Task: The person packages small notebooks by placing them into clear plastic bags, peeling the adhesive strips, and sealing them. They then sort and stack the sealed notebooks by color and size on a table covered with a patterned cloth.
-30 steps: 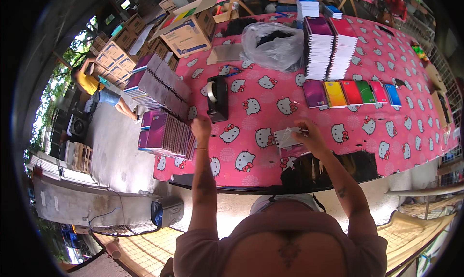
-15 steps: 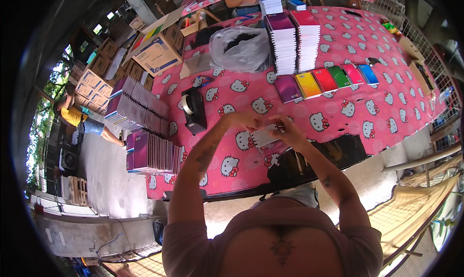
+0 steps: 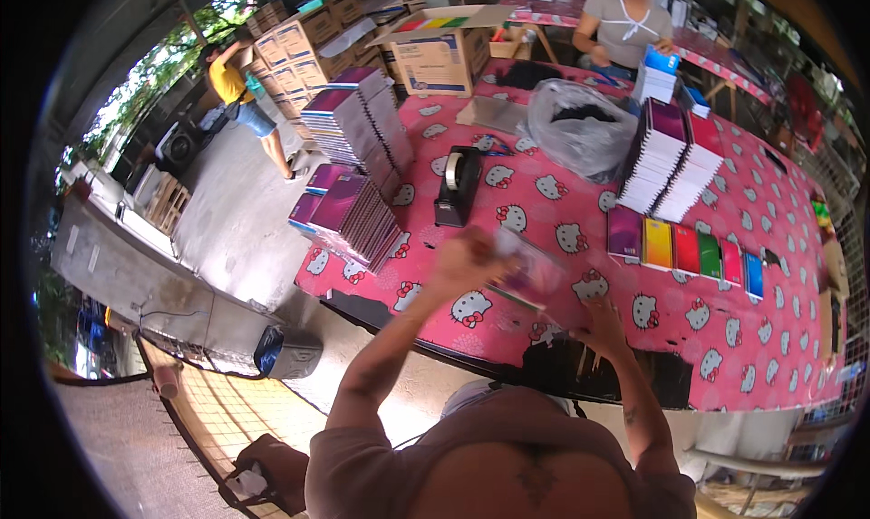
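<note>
My left hand, blurred by motion, holds the left side of a small purple notebook in a clear plastic sleeve, over the table. My right hand is to the right of it, fingers apart and nothing gripped, close to the sleeve's loose clear end; whether it touches the plastic I cannot tell. A black tape dispenser with a roll of tape stands beyond my left hand. Stacks of purple spiral notebooks sit to its left. A row of notebooks in several colours, among them a yellow one, lies on the right.
Pink patterned cloth covers the table, with a torn black patch at its near edge. Beyond are a clear plastic bag, tall notebook stacks and an open carton. A co-worker handles blue notebooks; another person stands left.
The view has swung left, shifting the table rightward. My hands, together at the notebook before, are now apart; the right has drawn away from it. The notebook now shows its purple side.
</note>
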